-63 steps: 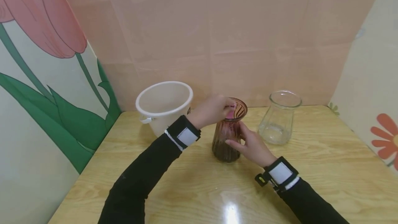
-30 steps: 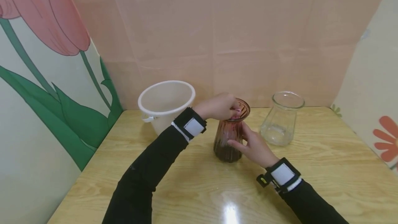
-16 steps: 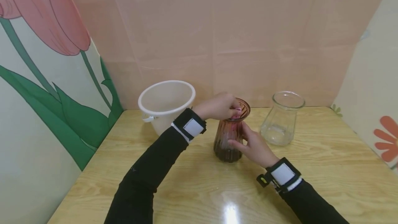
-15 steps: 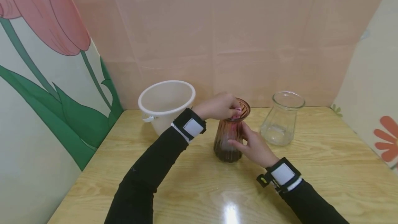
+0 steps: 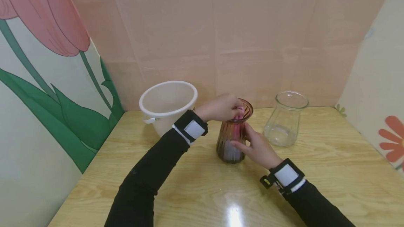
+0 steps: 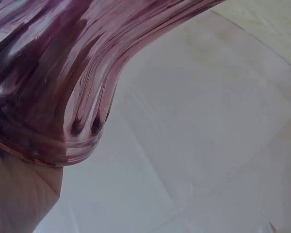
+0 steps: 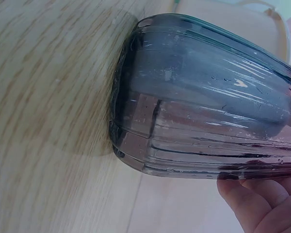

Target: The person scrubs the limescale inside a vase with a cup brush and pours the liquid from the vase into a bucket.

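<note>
— On the counter [image 5: 315,171], what stands between the hands?

— One tinted vase [image 5: 231,139], upright, near the middle. The right hand [image 5: 257,148] holds its lower body, fingers [image 7: 254,196] curled against the ribbed glass. The left hand [image 5: 221,107] sits at the rim, fingers bunched over a pink thing [image 5: 238,112] in the mouth; whether they pinch it or only press on it, the head view does not show clearly.

— How far along does the work look?

— Midway, by my reading. The pink thing is at the neck, and something pale shows through the glass lower down, so the inside is being worked on. The vase is not lifted or tipped; it rests flat on the wood.

— And around it?

— A white bucket [image 5: 167,104] stands just left behind, a clear vase [image 5: 284,122] to the right, well apart from the hands. Light wood grain with a glare spot near the front edge. Pink panels form the back wall [image 5: 252,27]; a tulip mural covers the left wall, a flower print the right.
</note>
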